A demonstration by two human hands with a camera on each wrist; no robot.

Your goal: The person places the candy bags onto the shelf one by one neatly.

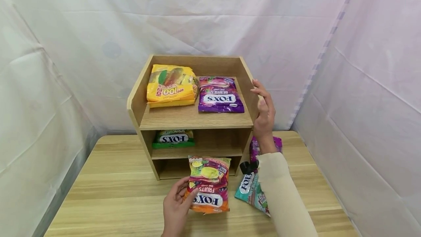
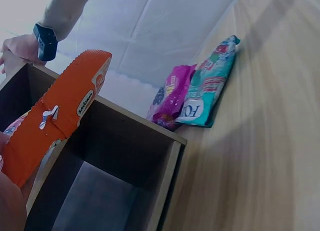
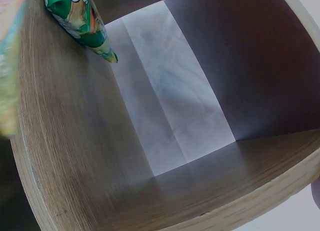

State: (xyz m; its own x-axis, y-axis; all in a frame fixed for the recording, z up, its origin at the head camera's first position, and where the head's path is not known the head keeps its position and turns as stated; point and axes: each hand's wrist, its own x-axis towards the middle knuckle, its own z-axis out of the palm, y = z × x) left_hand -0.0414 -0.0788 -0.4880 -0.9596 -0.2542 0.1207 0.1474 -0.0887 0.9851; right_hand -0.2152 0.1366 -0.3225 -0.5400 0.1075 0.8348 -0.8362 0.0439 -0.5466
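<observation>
My left hand (image 1: 177, 202) holds a Fox's Fruits candy bag (image 1: 210, 184) by its left side, thumb over the front. The bag is in front of the lower compartments of a small wooden shelf (image 1: 197, 121), its printing upside down in the head view. From the left wrist, the orange end of the bag (image 2: 60, 116) shows against the shelf's openings. My right hand (image 1: 264, 114) grips the top edge of the shelf's right side panel. In the right wrist view, a green candy bag (image 3: 82, 23) sits inside the middle compartment.
On the top tier lie a yellow Lot 100 bag (image 1: 172, 87) and a purple Fox's Berries bag (image 1: 220, 96). A teal Fox's bag (image 1: 251, 193) and a magenta bag (image 1: 276, 143) lie on the table right of the shelf, partly behind my right arm. White cloth (image 1: 204, 17) surrounds the table.
</observation>
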